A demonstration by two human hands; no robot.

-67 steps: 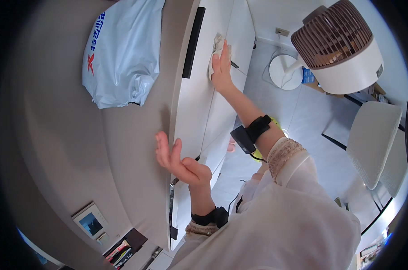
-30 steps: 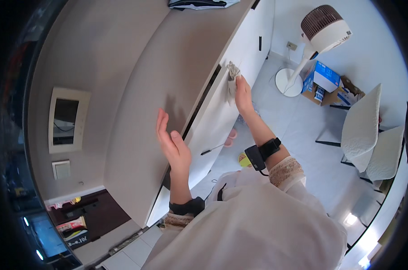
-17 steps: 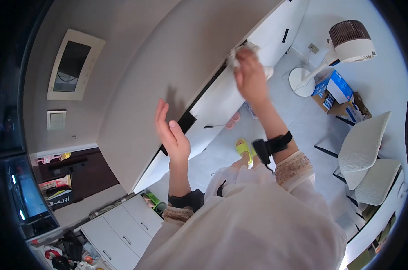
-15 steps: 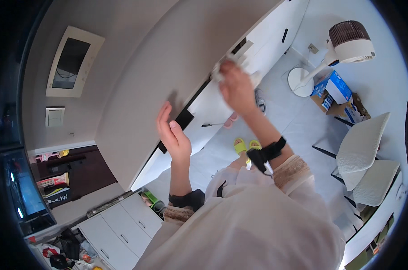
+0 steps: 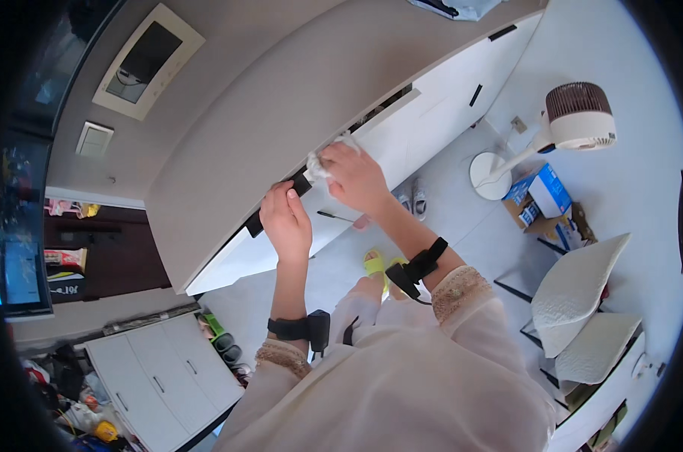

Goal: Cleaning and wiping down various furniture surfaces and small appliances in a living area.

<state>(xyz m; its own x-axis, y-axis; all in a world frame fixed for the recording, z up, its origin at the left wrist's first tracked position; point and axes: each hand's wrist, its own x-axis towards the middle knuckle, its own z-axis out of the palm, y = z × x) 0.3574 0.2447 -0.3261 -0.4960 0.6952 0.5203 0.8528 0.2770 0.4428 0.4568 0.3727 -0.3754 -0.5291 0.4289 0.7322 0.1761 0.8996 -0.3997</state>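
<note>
My right hand (image 5: 354, 179) is closed on a crumpled white cloth (image 5: 317, 166), pressed to the front edge of a cabinet with a grey-brown top (image 5: 240, 162) and white front (image 5: 402, 124). Part of the cloth shows past the fingertips; the rest is hidden under the hand. Just left of it, my left hand (image 5: 287, 226) lies with its fingertips at a black recessed strip (image 5: 302, 184) along that edge, thumb outstretched, nothing visible in it. A drawer front (image 5: 387, 110) farther right stands slightly out, with a dark gap behind it.
A white fan (image 5: 579, 117) on a round base stands right, beside an open box (image 5: 548, 188) of packages. Two pale chairs (image 5: 579, 290) are near the right rim. Shoes (image 5: 418, 197) lie below the cabinet. A white low cabinet (image 5: 164, 377) stands lower left.
My right hand has moved left and nearer along the cabinet edge with the cloth. My left hand has come from hovering to the black strip, and the view has shifted.
</note>
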